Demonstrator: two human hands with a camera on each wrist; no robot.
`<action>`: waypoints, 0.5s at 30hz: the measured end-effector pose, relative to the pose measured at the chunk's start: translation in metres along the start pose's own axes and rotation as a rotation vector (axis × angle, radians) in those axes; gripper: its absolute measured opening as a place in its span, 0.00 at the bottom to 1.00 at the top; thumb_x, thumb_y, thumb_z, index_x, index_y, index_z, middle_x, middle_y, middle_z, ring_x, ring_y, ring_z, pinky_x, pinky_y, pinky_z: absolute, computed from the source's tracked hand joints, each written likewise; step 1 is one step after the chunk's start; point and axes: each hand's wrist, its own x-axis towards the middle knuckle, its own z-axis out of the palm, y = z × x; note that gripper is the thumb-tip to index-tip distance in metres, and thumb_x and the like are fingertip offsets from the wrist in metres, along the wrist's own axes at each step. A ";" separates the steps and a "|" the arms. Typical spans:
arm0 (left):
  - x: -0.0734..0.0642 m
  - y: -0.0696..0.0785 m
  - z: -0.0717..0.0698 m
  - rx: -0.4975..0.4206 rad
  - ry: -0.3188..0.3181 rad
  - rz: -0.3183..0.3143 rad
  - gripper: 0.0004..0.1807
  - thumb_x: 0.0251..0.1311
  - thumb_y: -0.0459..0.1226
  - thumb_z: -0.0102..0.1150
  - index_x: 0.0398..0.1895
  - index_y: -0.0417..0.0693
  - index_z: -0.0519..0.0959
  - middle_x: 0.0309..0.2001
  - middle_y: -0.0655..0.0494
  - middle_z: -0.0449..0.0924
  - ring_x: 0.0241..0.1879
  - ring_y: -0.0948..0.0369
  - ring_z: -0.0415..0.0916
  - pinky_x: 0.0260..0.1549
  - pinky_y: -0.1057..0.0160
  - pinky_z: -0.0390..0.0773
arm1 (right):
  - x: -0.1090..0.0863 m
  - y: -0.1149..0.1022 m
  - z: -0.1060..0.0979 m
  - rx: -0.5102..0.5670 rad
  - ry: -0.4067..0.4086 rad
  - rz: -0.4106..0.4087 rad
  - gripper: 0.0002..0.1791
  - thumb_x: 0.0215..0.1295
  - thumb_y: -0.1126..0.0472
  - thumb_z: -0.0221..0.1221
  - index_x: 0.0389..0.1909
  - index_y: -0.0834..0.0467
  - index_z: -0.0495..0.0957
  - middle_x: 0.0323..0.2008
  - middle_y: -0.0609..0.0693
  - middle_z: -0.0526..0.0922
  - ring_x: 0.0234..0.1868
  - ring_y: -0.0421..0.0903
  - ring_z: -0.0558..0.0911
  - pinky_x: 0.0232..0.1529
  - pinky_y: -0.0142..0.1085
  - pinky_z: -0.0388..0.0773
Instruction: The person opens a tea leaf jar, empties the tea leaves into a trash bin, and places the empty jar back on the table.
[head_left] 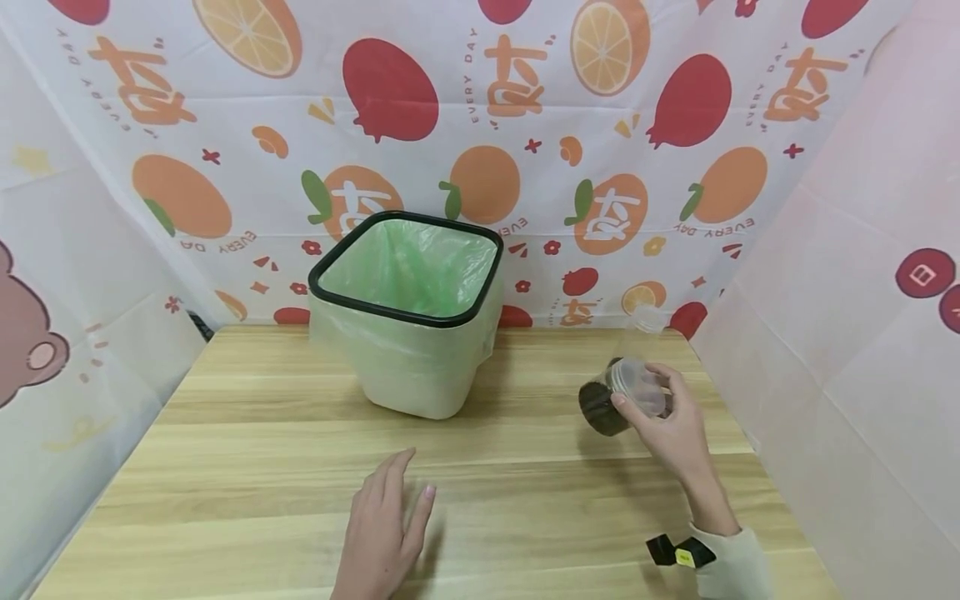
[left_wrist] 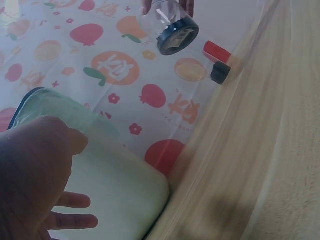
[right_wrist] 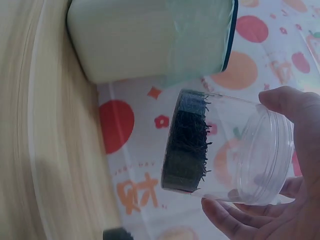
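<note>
Jar (right_wrist: 227,147), clear cylindrical plastic, dark bristly shreds (right_wrist: 187,142) inside, material unclear, gripped by right hand (head_left: 671,425) above wood-grain table's (head_left: 525,517) right side, left hand's (head_left: 381,521) fingers loosely extended, left forearm cut off.

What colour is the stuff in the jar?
Nearly black; the stuff shows best in the right wrist view.

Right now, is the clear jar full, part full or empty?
Part full. Dark shreds fill only the bottom part of the jar; above their ragged edge, its wall is see-through.
</note>
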 end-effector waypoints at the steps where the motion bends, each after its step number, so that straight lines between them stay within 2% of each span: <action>1: 0.000 0.000 0.000 -0.006 0.000 -0.003 0.29 0.66 0.41 0.63 0.68 0.41 0.70 0.61 0.39 0.78 0.60 0.42 0.76 0.56 0.37 0.75 | 0.000 -0.002 0.001 0.007 -0.010 -0.007 0.39 0.61 0.46 0.71 0.70 0.50 0.68 0.59 0.58 0.77 0.44 0.50 0.82 0.34 0.31 0.81; 8: 0.003 0.002 -0.004 -0.059 -0.015 -0.022 0.29 0.68 0.42 0.62 0.69 0.42 0.69 0.63 0.41 0.77 0.63 0.44 0.74 0.61 0.40 0.72 | -0.001 -0.016 0.008 0.073 -0.055 -0.059 0.37 0.61 0.50 0.71 0.70 0.50 0.68 0.59 0.57 0.78 0.45 0.49 0.83 0.35 0.32 0.83; 15: 0.008 0.004 -0.008 -0.087 -0.018 -0.043 0.30 0.69 0.43 0.61 0.70 0.42 0.68 0.65 0.42 0.76 0.66 0.45 0.72 0.64 0.41 0.71 | -0.002 -0.031 0.015 0.158 -0.110 -0.069 0.36 0.62 0.52 0.70 0.70 0.48 0.67 0.59 0.56 0.76 0.48 0.51 0.83 0.38 0.33 0.84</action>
